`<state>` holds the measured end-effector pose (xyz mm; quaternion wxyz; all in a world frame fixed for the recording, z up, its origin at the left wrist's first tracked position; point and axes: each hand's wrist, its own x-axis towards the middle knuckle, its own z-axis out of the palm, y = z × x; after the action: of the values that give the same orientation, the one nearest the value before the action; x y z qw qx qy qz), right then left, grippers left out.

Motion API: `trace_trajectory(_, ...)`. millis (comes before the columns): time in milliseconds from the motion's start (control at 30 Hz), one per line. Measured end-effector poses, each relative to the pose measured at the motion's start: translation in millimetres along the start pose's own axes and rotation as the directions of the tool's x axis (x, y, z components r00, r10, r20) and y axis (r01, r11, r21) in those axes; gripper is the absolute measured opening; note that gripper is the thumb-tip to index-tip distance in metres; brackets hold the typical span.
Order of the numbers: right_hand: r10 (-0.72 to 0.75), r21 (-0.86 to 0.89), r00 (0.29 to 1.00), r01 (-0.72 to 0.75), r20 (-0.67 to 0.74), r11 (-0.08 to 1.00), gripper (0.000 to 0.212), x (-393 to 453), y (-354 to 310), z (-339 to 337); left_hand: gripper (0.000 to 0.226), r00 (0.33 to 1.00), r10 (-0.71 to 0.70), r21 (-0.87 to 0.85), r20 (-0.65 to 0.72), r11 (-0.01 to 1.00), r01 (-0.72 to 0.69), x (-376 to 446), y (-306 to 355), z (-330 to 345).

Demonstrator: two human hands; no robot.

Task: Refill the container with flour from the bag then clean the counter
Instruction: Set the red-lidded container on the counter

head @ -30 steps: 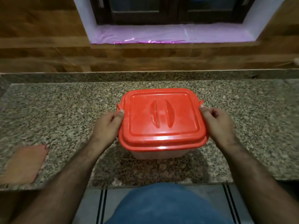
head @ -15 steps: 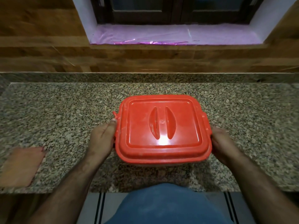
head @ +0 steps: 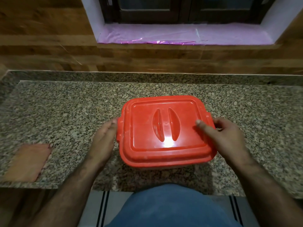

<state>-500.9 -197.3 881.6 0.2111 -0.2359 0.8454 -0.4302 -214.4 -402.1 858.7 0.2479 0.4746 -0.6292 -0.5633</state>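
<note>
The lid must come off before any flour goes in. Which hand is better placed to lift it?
Right hand: its thumb lies on the red lid and fingers curl at the edge. Left hand only rests flat beside it.

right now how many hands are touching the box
2. The left hand rests flat against the box's left side; the right hand grips the right edge, thumb on the lid.

Both hands (head: 105, 141) (head: 227, 140) flank the red-lidded container (head: 165, 131) on the granite counter (head: 65, 112).
</note>
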Motion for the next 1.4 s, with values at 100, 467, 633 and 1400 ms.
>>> trace_trajectory(100,0.063,-0.119,0.996,-0.055,0.064,0.991,0.086,-4.5,-17.1,1.7,0.028,0.991,-0.008,-0.06,0.136,0.998,0.016,-4.8,23.3,11.9)
trace_trajectory(467,0.047,0.094,0.999,-0.048,0.015,0.994,0.106,-12.7,-48.1,-8.8,0.041,0.998,-0.056,-0.156,0.033,0.986,0.061,-8.7,29.0,18.1)
trace_trajectory(633,-0.025,0.589,0.99,-0.062,0.138,0.806,0.077,-27.6,-86.0,-21.8,0.063,0.996,0.041,-0.129,-0.076,0.99,-0.05,-9.8,43.1,12.4)
trace_trajectory(1400,-0.568,-0.361,0.764,0.459,-0.306,0.812,0.034,46.2,-10.2,-67.0,0.08,0.682,0.166,0.556,0.712,0.46,-0.692,-11.8,47.0,126.8)
